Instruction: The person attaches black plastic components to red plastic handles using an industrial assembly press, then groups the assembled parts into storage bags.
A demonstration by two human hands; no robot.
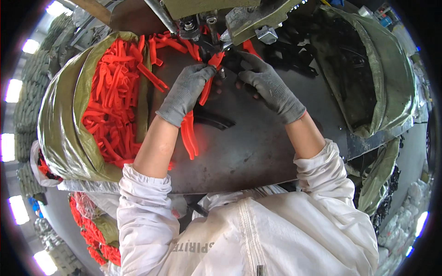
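Observation:
My left hand point(195, 85), in a grey glove, closes on a red plastic handle piece point(215, 61) under the machine head point(198, 32). More curved red handle pieces point(189, 135) lie on the table by my left wrist. My right hand point(267, 85), gloved too, is just to the right with thumb and forefinger bent toward a dark part at the machine. What its fingers grip blends into the dark background. A long black piece point(214, 120) rests on the table between my forearms. Another red piece point(251, 48) shows just beyond my right fingertips.
An open olive woven sack point(64, 115) full of red pieces point(115, 96) stands at the left. At the right is another olive sack point(396, 69) with dark contents. Black parts point(292, 57) lie beside it on the dark metal table point(258, 152). The machine overhangs the far edge.

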